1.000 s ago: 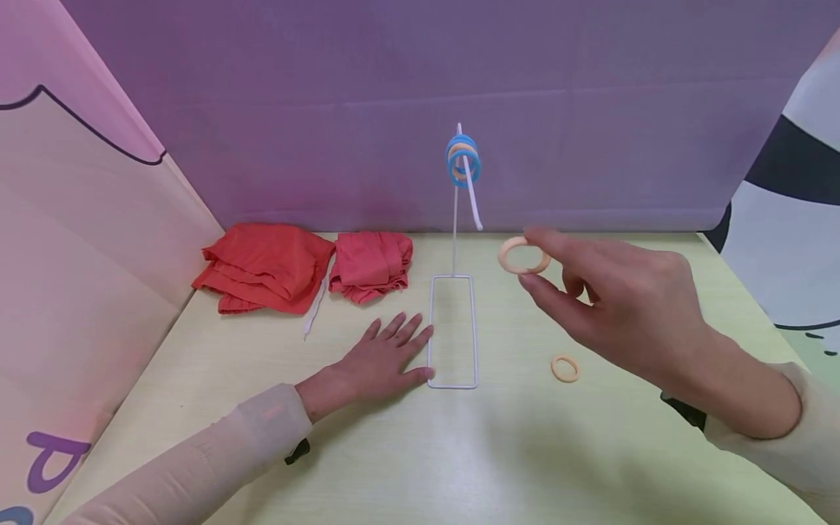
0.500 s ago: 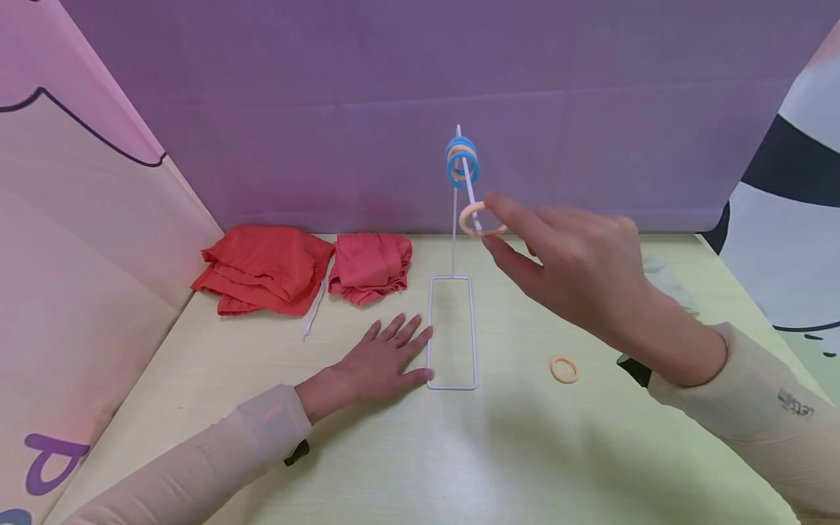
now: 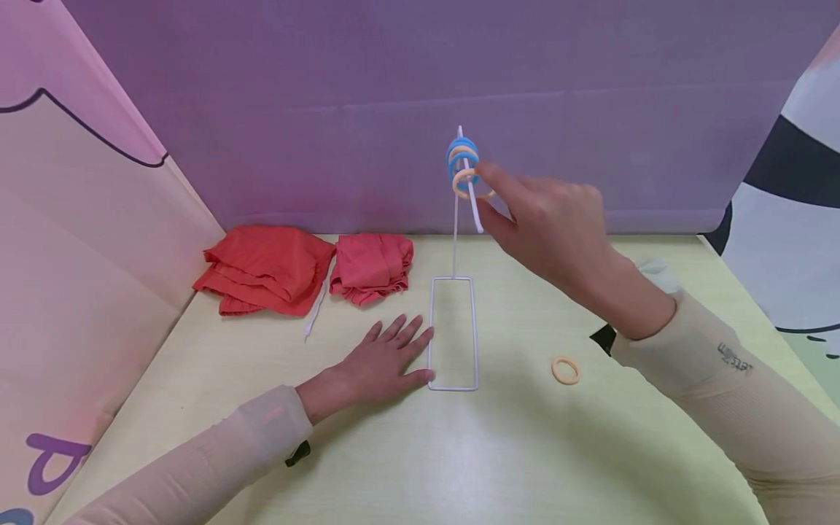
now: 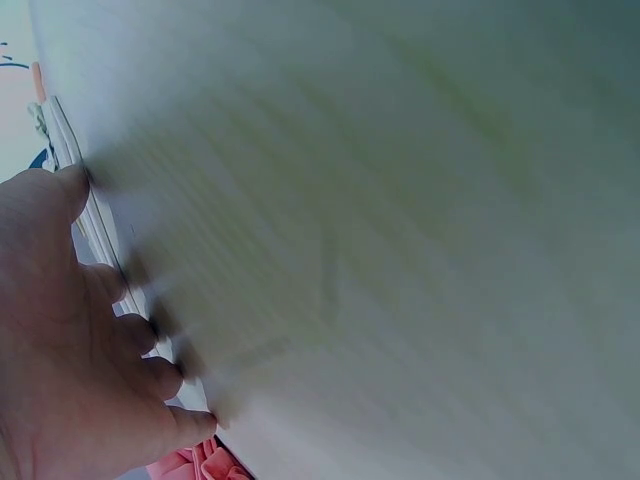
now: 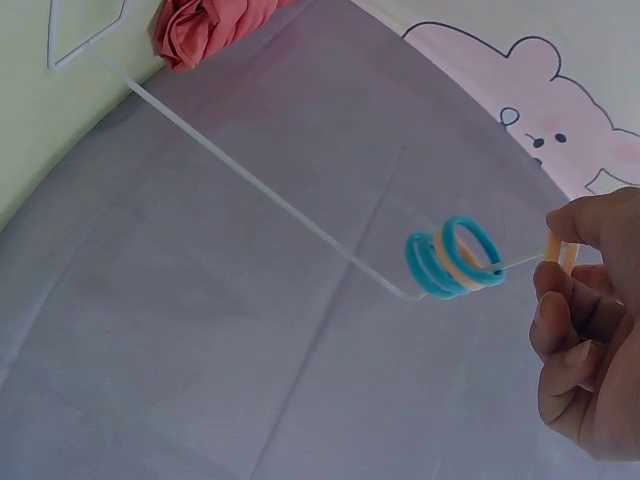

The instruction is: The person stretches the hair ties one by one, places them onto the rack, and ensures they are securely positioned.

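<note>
My right hand [image 3: 551,219] pinches an orange ring [image 3: 456,184] between thumb and index finger. That ring encircles the arm of a white wire stand [image 3: 475,335], close in front of the rings hanging there. Those are blue rings [image 5: 490,245] with an orange one [image 5: 450,250] among them, bunched toward the arm's back end in the right wrist view. My left hand [image 3: 380,364] lies on the table with fingers spread, its thumb and fingertips at the left side of the stand's base. Another orange ring [image 3: 553,370] lies flat on the table, right of the base.
Folded red cloth [image 3: 269,266] and a smaller pinkish-red cloth [image 3: 372,264] lie at the back left, with a white cord [image 3: 315,313] between them. Pale cloth [image 3: 658,273] shows behind the right forearm. A purple curtain [image 3: 328,160] backs the table [image 3: 394,467].
My right hand has carried the pinched orange ring left and up, over the front tip of the stand's arm and back along it. My left hand has stayed in place.
</note>
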A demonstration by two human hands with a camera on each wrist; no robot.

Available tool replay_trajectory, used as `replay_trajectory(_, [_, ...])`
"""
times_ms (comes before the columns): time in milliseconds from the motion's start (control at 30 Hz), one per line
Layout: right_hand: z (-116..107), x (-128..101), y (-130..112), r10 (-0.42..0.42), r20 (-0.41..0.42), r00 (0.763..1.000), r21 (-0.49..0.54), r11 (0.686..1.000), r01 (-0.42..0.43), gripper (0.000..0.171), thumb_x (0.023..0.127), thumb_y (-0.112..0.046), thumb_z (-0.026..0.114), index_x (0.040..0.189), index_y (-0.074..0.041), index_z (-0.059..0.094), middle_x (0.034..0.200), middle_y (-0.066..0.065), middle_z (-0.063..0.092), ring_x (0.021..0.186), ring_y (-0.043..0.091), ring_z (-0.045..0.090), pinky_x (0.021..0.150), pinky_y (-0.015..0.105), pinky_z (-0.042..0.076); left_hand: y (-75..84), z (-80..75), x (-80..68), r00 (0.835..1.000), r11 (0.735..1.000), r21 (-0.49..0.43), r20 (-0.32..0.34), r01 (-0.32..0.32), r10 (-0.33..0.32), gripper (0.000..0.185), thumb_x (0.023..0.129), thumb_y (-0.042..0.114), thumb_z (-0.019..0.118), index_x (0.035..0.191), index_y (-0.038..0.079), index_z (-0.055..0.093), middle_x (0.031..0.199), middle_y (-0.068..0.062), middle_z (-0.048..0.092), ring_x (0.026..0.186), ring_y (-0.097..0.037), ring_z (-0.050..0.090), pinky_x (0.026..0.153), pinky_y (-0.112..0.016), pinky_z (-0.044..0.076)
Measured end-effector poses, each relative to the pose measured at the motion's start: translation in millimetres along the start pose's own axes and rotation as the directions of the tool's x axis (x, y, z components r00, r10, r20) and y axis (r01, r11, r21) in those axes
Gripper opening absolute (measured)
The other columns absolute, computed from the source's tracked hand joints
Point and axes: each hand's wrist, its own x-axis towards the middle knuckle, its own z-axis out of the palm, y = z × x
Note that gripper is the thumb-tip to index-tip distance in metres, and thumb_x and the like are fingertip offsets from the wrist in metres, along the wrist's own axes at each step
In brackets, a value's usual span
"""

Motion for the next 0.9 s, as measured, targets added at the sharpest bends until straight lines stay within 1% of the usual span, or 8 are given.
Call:
replay_trajectory(167, [10.5,1.5,7.8,0.013,0.035,0.999,-0.033,0.999,-0.012,0.019,0.095,-0.018,0.058,0.11,-0.014,0.069,0.051,0.001,0.047,0.041,0.017,0.03,0.041,0.029,0.014,-0.5,-0.2,-1.0,1.0,1.0,0.003,-0.015,-0.017,0.017,0.077,0.1,0.062,0.041,0.162,0.025,0.016,0.171,-0.003,0.01,0.158,-0.033,0.004,0.124,-0.06,0.009])
replay_trajectory(300, [17.9,2.1,12.9,0.027,0.057,0.998,-0.047,0.999,-0.024,0.019,0.095,-0.018,0.057,0.11,-0.014,0.069,0.05,0.001,0.046,0.041,0.017,0.029,0.04,0.029,0.014,-0.7,0.4,-0.9,1.0,1.0,0.005,-0.013,-0.018,0.018,0.077,0.1,0.062,0.041,0.162,0.025,0.016,0.171,-0.003,0.01,0.158,-0.032,0.004,0.125,-0.06,0.009])
replay_trajectory(400, [21.8,3.3,14.9,0.033,0.058,0.998,-0.049,0.998,-0.03,0.02,0.095,-0.017,0.056,0.11,-0.014,0.069,0.05,0.001,0.045,0.041,0.017,0.028,0.04,0.029,0.013,-0.5,0.6,-0.4,1.0,1.0,0.007,-0.014,-0.016,0.017,0.077,0.1,0.062,0.042,0.162,0.025,0.016,0.171,-0.003,0.01,0.158,-0.032,0.004,0.125,-0.06,0.009])
replay_trajectory(667, [28.3,6.3,17.2,0.046,0.061,0.997,-0.035,0.998,-0.044,0.021,0.095,-0.018,0.06,0.113,-0.012,0.069,0.05,0.004,0.05,0.04,0.02,0.033,0.041,0.03,0.015,1.2,-1.1,-0.5,1.0,1.0,0.002,-0.01,-0.011,0.011,0.077,0.1,0.063,0.042,0.162,0.026,0.016,0.171,-0.002,0.009,0.158,-0.031,0.004,0.125,-0.059,0.008])
replay_trajectory(900, [30.4,6.7,19.9,0.053,0.079,0.995,-0.045,0.998,-0.049,0.022,0.096,-0.02,0.06,0.114,-0.011,0.067,0.051,0.006,0.051,0.039,0.021,0.032,0.041,0.03,0.015,3.1,-1.9,-2.6,1.0,1.0,-0.005,-0.008,-0.013,0.013,0.077,0.099,0.062,0.043,0.162,0.026,0.016,0.171,-0.002,0.01,0.158,-0.031,0.004,0.125,-0.059,0.008])
